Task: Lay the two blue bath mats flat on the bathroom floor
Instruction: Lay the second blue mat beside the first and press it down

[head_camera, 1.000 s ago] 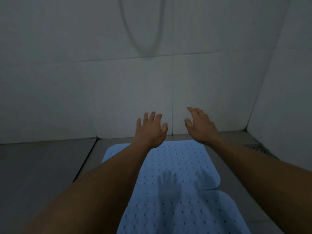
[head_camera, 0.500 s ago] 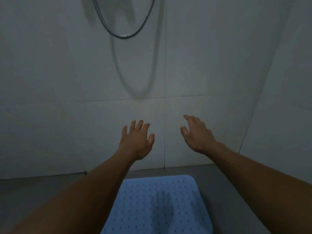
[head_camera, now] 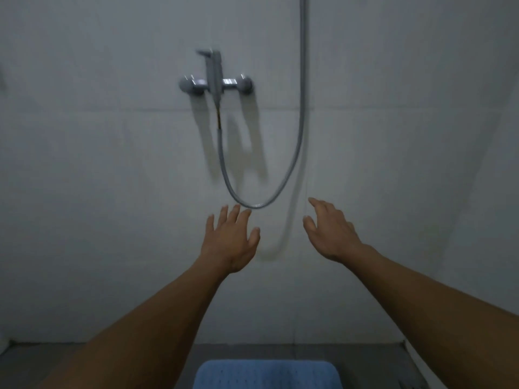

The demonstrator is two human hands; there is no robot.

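Observation:
Only the far end of one blue perforated bath mat (head_camera: 266, 374) shows, lying flat on the grey floor at the bottom edge of the view. The other mat is out of frame. My left hand (head_camera: 230, 242) is stretched out in the air in front of the wall, fingers straight and spread, holding nothing. My right hand (head_camera: 330, 234) hangs beside it at the same height, fingers relaxed and empty. Both hands are well above the mat and touch nothing.
A chrome shower mixer (head_camera: 214, 84) is fixed to the pale tiled wall ahead, and its hose (head_camera: 252, 204) loops down just above my fingertips. A side wall (head_camera: 463, 192) closes in on the right. A strip of grey floor (head_camera: 42, 357) runs along the wall's foot.
The view has tilted upward: both mats slid down, one leaving the frame, and the shower mixer and hose came into view. My empty hands stayed outstretched.

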